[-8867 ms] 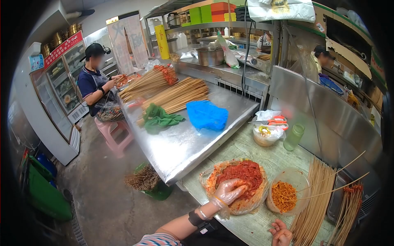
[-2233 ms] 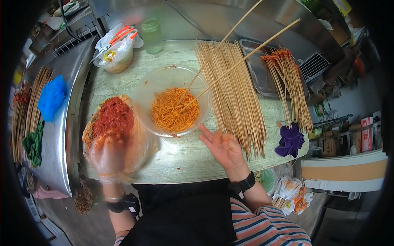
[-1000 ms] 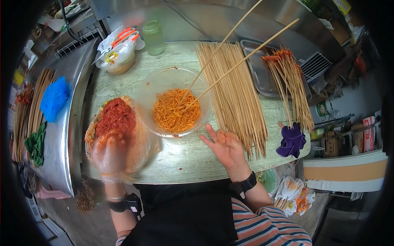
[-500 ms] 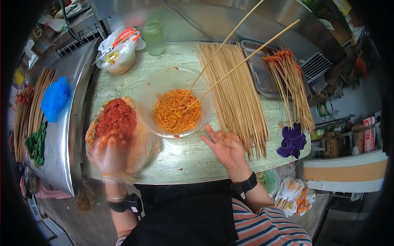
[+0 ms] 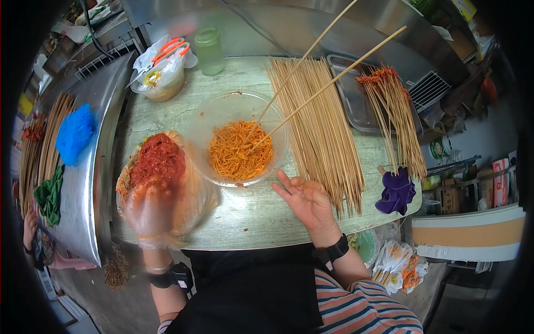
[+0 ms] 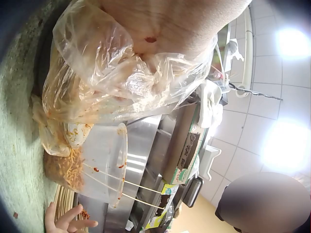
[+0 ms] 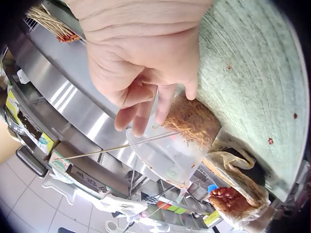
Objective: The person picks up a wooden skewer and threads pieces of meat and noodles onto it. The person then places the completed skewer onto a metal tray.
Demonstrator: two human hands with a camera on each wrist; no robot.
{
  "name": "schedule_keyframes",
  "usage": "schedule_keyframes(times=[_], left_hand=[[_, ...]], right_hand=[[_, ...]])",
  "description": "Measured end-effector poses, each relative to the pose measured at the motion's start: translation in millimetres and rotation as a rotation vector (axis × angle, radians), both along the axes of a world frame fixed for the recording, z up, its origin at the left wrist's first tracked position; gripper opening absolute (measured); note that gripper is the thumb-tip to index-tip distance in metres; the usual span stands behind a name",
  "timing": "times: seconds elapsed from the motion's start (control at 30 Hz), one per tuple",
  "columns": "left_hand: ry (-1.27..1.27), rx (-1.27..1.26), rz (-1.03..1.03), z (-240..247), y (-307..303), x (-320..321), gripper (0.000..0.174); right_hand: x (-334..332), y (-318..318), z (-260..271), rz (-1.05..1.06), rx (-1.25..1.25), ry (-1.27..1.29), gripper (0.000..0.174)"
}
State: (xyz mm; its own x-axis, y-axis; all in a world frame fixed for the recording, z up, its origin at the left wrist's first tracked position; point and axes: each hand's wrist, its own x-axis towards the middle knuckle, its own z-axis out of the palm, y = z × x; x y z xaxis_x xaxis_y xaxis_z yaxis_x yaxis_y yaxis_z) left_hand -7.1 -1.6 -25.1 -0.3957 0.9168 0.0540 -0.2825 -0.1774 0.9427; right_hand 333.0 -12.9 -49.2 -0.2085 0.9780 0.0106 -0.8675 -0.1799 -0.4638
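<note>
In the head view, my left hand (image 5: 149, 214), in a clear plastic glove, rests at the near side of a red chopped mixture (image 5: 160, 158) in a clear plastic bag (image 5: 197, 209). Its fingers are blurred there, and in the left wrist view crumpled plastic (image 6: 131, 82) covers them. My bare right hand (image 5: 308, 203) holds nothing; its fingers are loosely bent near the front rim of a round clear tub (image 5: 201, 125). Thin orange strips (image 5: 239, 150) fill the tub's bottom. Two long skewers (image 5: 339, 77) lean out of it. Beside it lies a wide row of bare skewers (image 5: 317, 133).
Filled skewers (image 5: 397, 117) lie across a clear tray (image 5: 345, 103) at right, above a purple cloth (image 5: 396, 192). Orange-handled scissors (image 5: 168, 50) lie over a small tub (image 5: 167, 90) beside a green glass jar (image 5: 208, 53). A steel counter (image 5: 94, 167) stands at left.
Since the oldest frame, my view has turned right and down over the table. Over the last second my hands barely move; another person's hand comes into view at the far left.
</note>
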Motion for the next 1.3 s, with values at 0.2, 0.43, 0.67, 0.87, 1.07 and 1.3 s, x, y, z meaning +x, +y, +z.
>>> schedule_keyframes(times=[0.2,0.43,0.67,0.87,1.07,1.3], left_hand=[[0.022,-0.001,0.022,3,0,3,0.022],[0.003,0.002,0.008,-4,0,-3,0.021],[0.034,-0.034,-0.015,3,1,0,0.022],[0.099,-0.014,0.037,11,-1,12,0.022],[0.753,0.059,0.041,-6,2,-5,0.017],[0.137,-0.069,0.015,21,-2,20,0.013]], right_hand=[[0,1,-1,0.008,0.009,0.029,0.017],[-1,0,4,-0.014,-0.035,0.037,0.024],[-1,0,1,-0.019,-0.024,0.026,0.020],[-1,0,-1,-0.026,-0.007,0.031,0.013],[-1,-2,1,0.057,0.014,-0.015,0.007],[4,-21,55,0.061,0.054,-0.338,0.012]])
